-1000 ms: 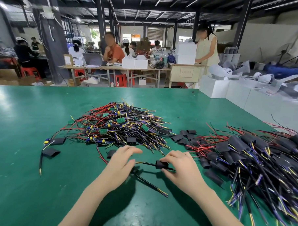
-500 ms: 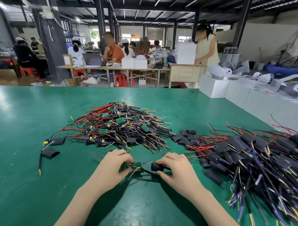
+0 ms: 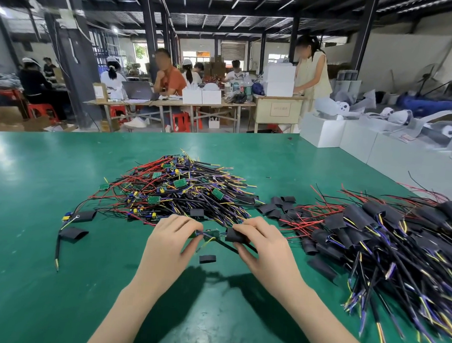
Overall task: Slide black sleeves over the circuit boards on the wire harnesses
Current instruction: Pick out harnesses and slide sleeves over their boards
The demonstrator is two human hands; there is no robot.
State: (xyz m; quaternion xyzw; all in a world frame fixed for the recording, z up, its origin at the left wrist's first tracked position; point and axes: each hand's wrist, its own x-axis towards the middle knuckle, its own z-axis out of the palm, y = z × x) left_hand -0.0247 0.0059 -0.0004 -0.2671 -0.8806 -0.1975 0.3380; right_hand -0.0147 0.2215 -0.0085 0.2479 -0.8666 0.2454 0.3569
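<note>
Change: since a second ago the hands have lifted off the mat and drawn closer; a small green circuit board (image 3: pixel 212 233) now shows between them, where only black cable showed before.
Left hand (image 3: pixel 170 237): fingers curled, pinching the wire end of the harness just left of the board.
Right hand (image 3: pixel 264 244): fingers and thumb pinch a short black tubular sleeve (image 3: pixel 236 235) threaded on the cable, just right of the board and not yet over it.
Meaning: I judge the sleeve is lined up for its slide leftward onto the board.
Surface: green table mat (image 3: pixel 33 279); a tangled heap of bare boards and wires (image 3: pixel 177 192) at centre far; a spare sleeve piece (image 3: pixel 207 259) near the hands; a pile of sleeved harnesses (image 3: pixel 387 243) at right.
Room: a workshop where people sit at far tables (image 3: pixel 171 104); white boxes (image 3: pixel 322 131) far right.
</note>
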